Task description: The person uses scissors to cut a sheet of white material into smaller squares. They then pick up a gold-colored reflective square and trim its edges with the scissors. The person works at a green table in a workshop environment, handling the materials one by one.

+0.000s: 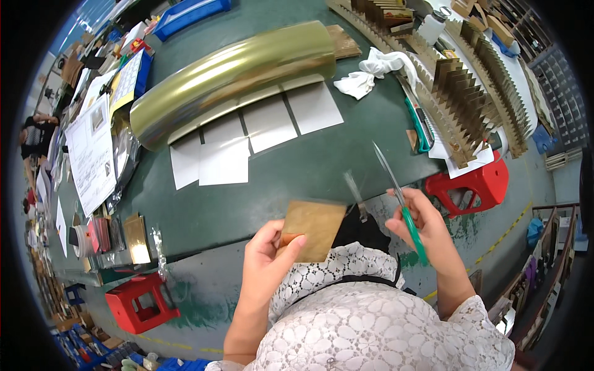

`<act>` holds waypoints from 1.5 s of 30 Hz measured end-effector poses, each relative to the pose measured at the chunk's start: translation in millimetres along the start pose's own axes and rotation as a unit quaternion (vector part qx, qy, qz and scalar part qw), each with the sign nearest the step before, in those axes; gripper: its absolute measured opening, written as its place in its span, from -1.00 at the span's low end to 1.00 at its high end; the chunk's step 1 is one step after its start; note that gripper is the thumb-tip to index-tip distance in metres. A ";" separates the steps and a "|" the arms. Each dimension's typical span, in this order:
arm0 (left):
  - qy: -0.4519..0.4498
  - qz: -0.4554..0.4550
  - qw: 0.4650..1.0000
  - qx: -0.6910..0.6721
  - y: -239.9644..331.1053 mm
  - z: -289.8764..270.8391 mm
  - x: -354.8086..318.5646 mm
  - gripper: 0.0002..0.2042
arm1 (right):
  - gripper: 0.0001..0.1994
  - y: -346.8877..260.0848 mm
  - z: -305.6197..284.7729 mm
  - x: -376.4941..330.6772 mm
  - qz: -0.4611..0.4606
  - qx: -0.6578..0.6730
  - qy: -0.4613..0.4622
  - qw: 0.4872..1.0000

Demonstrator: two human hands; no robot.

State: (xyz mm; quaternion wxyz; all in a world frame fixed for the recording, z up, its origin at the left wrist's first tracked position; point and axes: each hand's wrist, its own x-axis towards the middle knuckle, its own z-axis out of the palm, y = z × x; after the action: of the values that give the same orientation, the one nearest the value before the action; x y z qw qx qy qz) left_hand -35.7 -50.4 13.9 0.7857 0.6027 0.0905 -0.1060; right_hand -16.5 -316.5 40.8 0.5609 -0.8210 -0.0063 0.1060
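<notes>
My left hand [267, 256] pinches a square amber-brown sheet [315, 229] between thumb and fingers, in front of the table's near edge. Off to its right, my right hand [427, 226] is closed around green-handled scissors [396, 185], seen edge-on. Their slim metal blades point up and away over the green table [297, 167], apart from the sheet. Between the two hands, a narrow clear strip [354, 190] shows at the table edge.
A large roll of glossy yellowish film [235, 77] lies across white cards [224, 164]. To the right are a white cloth [374, 69], a green cutter [422, 127] and slotted racks [461, 93]. Papers [91, 157] cover the left side. Red stools [141, 303] stand below the table.
</notes>
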 end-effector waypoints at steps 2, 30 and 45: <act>0.017 -0.018 1.000 0.012 2.1 -0.3 -3.1 -0.82 | -0.65 -3.6 -2.1 8.7 0.059 0.007 0.026 0.998; 0.059 -0.045 0.995 -0.068 1.4 -2.6 14.1 -0.74 | 0.13 82.1 -151.4 53.0 -0.140 -0.267 0.432 0.850; -0.104 -0.120 0.987 -0.019 23.4 35.3 6.6 -0.69 | 0.04 -40.7 -21.8 24.8 -0.278 -0.343 0.040 0.896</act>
State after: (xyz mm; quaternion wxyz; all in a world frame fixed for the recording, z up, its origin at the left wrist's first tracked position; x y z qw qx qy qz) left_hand -22.4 -79.0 42.9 0.7835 0.5585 0.0824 -0.2598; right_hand 16.1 -318.2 81.8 0.2511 -0.9308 -0.2479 -0.0957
